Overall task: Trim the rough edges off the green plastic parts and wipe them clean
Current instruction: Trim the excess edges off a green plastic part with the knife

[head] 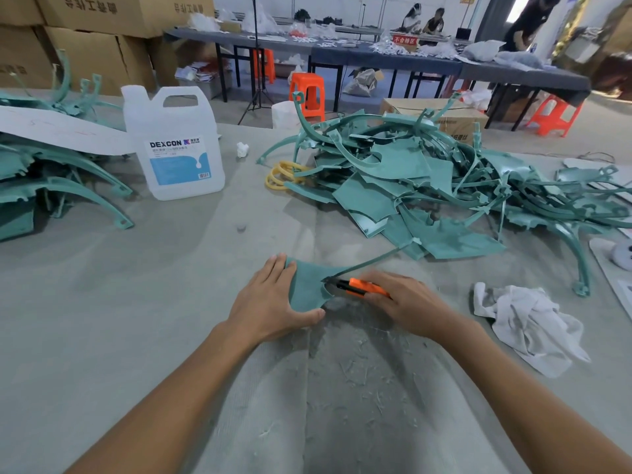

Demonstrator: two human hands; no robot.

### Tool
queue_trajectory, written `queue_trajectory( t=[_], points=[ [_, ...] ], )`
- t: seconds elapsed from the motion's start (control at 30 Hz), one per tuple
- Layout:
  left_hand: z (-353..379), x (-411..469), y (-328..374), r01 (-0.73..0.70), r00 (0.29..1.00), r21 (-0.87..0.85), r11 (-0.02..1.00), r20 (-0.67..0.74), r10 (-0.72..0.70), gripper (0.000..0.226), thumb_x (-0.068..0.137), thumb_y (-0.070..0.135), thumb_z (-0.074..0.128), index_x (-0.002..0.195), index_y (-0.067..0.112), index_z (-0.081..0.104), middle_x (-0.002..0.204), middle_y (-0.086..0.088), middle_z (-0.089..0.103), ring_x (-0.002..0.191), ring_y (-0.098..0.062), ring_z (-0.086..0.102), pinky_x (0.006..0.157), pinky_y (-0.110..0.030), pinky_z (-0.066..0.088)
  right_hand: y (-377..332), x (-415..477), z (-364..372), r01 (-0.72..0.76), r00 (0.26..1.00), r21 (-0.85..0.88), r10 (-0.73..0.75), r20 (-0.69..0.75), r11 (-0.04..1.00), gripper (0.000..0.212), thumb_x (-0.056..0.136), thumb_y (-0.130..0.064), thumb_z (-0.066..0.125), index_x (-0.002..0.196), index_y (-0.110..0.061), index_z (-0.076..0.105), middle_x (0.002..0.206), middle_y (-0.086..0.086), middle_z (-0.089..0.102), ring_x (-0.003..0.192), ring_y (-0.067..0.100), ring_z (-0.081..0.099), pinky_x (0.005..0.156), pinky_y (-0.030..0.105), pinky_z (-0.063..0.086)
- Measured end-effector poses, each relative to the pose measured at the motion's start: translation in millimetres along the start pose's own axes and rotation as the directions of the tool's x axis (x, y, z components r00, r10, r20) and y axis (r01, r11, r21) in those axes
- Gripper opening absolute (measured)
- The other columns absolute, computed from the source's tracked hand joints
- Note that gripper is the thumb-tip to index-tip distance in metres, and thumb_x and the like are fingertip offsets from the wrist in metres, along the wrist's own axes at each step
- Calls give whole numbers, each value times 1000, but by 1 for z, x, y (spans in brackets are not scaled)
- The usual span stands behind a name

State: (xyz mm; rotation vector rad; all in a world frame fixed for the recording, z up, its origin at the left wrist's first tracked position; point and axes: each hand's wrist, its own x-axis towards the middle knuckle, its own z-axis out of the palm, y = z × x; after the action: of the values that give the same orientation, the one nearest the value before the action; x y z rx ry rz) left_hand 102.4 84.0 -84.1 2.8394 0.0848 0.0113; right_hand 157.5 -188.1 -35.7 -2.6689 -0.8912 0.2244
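While the left hand (270, 302) lies flat on the teal plastic part (307, 290), fingers straight and pressing it to the bench (136, 302) near the middle of its front edge, the right hand (407, 302) has its fingers wrapped round the orange knife (362, 287), blade at the part's notch. Trimming seems midway: shavings (359, 371) litter the front edge and a stack (51, 172) sits at the left edge, but a tangled heap (410, 179) toward the right edge likely awaits cutting.

Bare forearms (191, 381), bare grips (270, 302)
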Motion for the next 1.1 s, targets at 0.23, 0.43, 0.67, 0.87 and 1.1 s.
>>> queue_trajectory(
  t=[0.23,0.43,0.67,0.87,1.1],
  points=[
    [-2,-3,6,64,998,-37,997,-8,-64,132,57,101,32,161,23,9,169,5,-3,154,-9,-9,123,-32,3,-3,-7,6,-30,989,49,37,-143,998,25,105,-35,50,129,-34,56,96,-2,58,85,19,55,71,29,39],
    [-1,-20,27,181,973,89,979,-162,-165,133,49,108,16,145,17,36,144,-4,33,132,-27,31,108,-40,30,-9,-26,13,-33,976,63,45,-211,998,29,102,-30,56,131,-34,59,96,-6,59,85,15,55,68,28,34],
    [5,-22,24,197,977,-14,980,-81,-198,140,50,106,24,157,17,17,168,-2,2,154,-18,-7,124,-42,7,-16,-27,16,-38,986,6,38,-162,999,28,105,-32,51,132,-31,57,105,0,61,94,23,58,73,32,36],
    [5,-22,25,203,976,-20,979,-82,-204,140,51,107,24,157,17,16,168,-3,5,154,-19,-3,124,-43,6,-19,-31,21,-69,986,27,72,-148,997,29,105,-35,50,132,-31,56,108,-3,62,99,22,57,83,38,46],
    [6,-22,23,197,976,-23,980,-84,-199,140,51,108,23,158,16,16,168,-3,4,154,-20,-4,125,-43,4,-22,-33,25,-98,984,22,100,-146,995,26,106,-35,48,131,-30,53,107,-2,61,98,24,56,82,40,46]
  ],
)
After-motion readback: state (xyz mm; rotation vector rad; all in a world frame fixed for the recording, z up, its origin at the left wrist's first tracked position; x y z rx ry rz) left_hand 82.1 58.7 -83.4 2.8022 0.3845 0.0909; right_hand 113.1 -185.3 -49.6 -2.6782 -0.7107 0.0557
